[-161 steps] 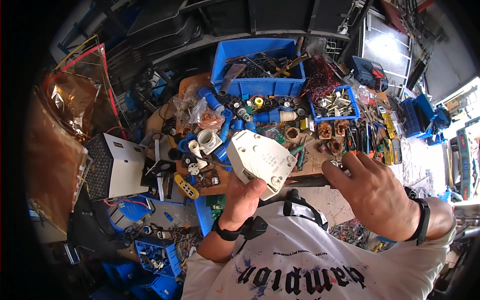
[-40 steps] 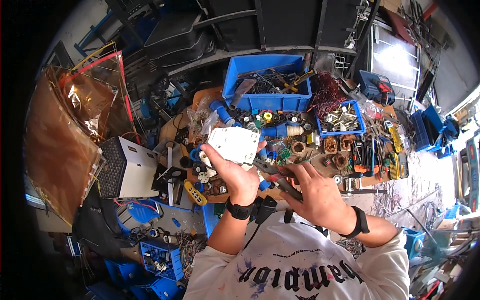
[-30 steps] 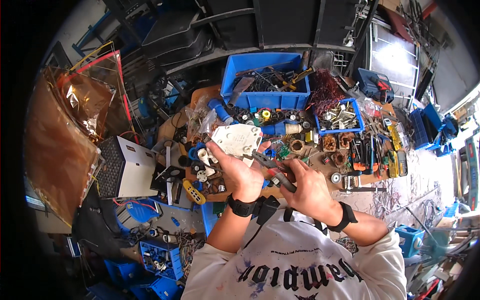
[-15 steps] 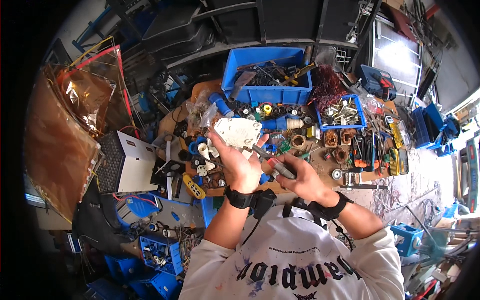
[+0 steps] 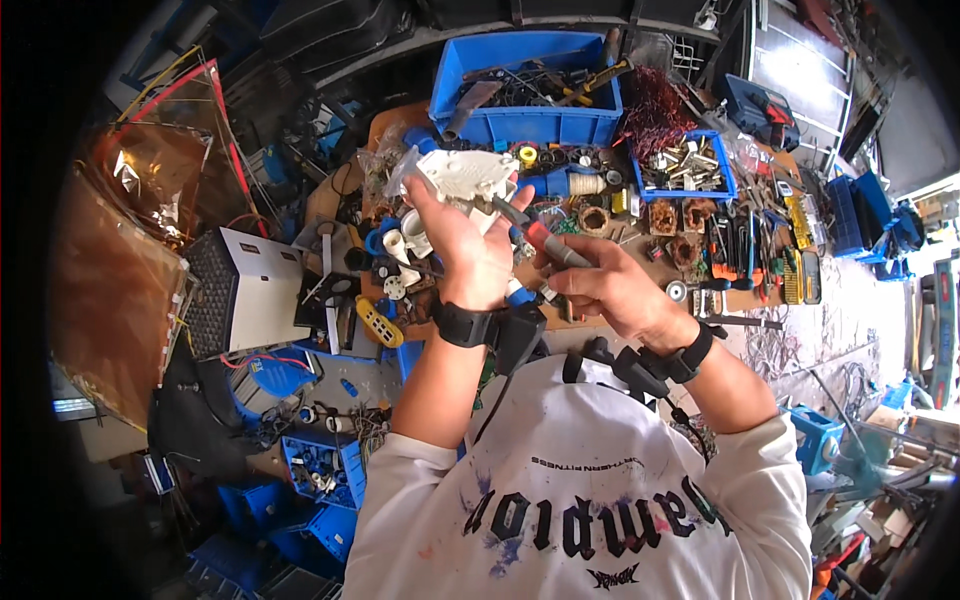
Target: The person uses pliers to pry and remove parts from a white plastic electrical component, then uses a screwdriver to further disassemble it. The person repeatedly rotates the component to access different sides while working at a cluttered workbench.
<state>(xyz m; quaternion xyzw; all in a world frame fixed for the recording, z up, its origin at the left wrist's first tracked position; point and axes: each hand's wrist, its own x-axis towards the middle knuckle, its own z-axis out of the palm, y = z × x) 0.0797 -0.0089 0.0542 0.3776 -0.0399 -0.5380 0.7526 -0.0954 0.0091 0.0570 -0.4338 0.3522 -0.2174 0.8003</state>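
My left hand [image 5: 474,250] is palm up, its fingers closed round a white plastic housing [image 5: 462,172] with several small holes and raised bosses. Gripped in my right hand [image 5: 618,285] is a hand tool with a red and grey handle [image 5: 550,242]. Its dark metal head reaches the housing's near right edge, beside my left fingertips; whether it touches cannot be told, nor the tool's exact kind. Both hands are above the near part of a cluttered workbench [image 5: 640,262]. White plastic pipe pieces [image 5: 398,248] lie left of my left wrist.
A large blue bin [image 5: 530,125] of tools stands at the back, with a smaller blue crate [image 5: 688,193] of metal parts to its right. Screwdrivers and pliers lie along the bench's right side. A yellow power strip [image 5: 379,322] is at the front left, near a white box [image 5: 262,285].
The bench appears higher in the picture. The white housing has tipped to a flatter, more edge-on angle in my left hand. The tool's head stays close by its edge.
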